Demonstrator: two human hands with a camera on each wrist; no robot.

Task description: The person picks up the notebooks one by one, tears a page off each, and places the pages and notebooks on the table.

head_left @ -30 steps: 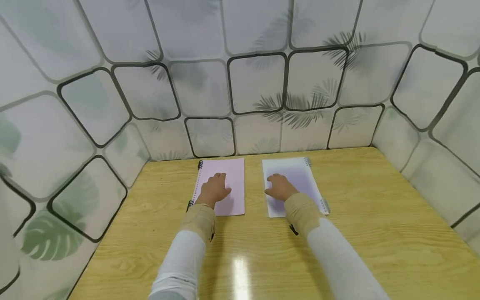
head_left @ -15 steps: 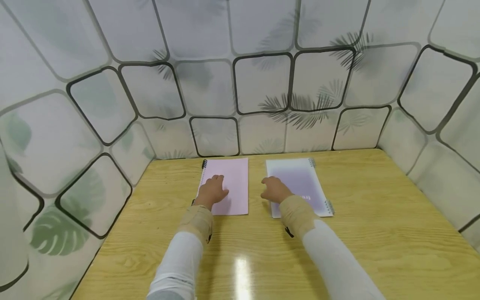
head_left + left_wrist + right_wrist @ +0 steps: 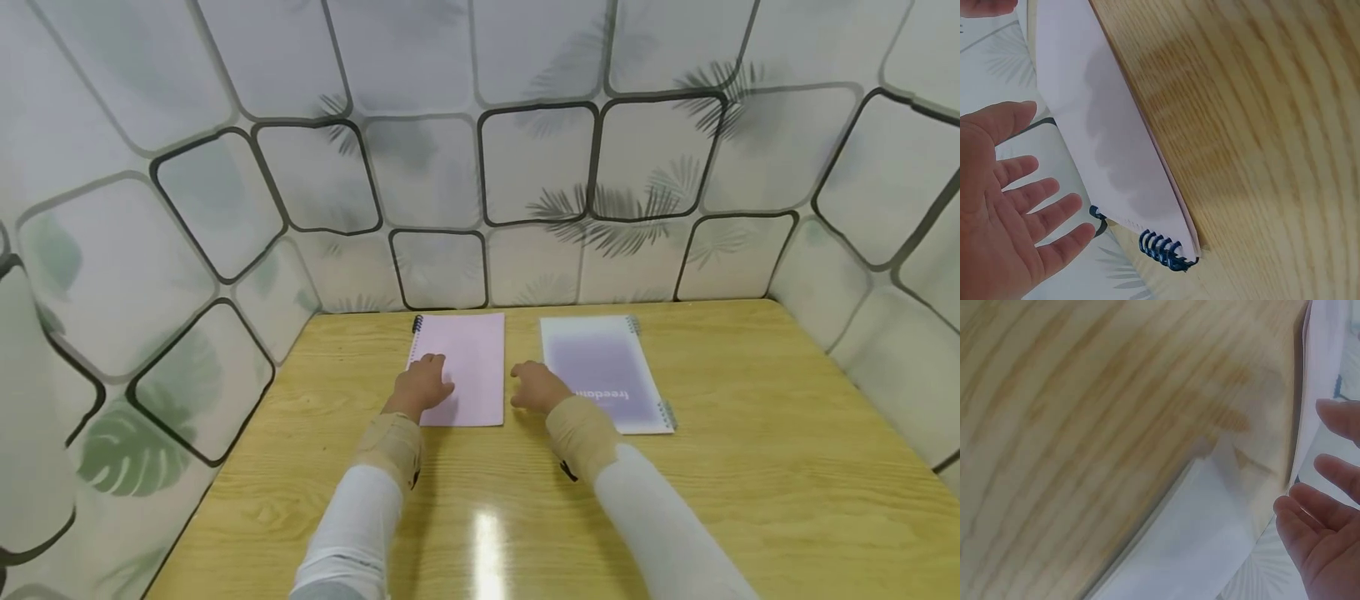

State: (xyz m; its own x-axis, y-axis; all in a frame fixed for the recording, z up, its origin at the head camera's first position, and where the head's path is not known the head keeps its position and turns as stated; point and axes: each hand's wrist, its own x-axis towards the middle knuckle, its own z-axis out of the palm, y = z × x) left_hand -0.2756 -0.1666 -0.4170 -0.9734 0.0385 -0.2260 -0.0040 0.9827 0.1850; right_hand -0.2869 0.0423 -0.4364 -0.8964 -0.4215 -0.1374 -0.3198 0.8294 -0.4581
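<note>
A pink spiral notebook (image 3: pixel 468 367) lies flat on the table, its black coil on the left side. Over its lower left part hovers my left hand (image 3: pixel 420 387), fingers spread; the left wrist view shows a gap and a shadow between the hand (image 3: pixel 1016 212) and the page. To the right lies a white and purple notebook (image 3: pixel 600 358) with "freedom" on its cover, upside down to me, and a coil on the right edge. My right hand (image 3: pixel 538 387) hangs between the notebooks, fingers loosely bent and holding nothing, near the purple one's left edge.
The wooden table (image 3: pixel 480 483) meets a patterned wall covering (image 3: pixel 525 167) close behind both notebooks. More of this covering (image 3: pixel 150 333) rises along the left side and the right side. Light glares off the tabletop in front.
My right hand has moved left off the purple notebook, uncovering its printed word. The left hand has drifted slightly left and down over the pink notebook. The head view has shifted a little.
</note>
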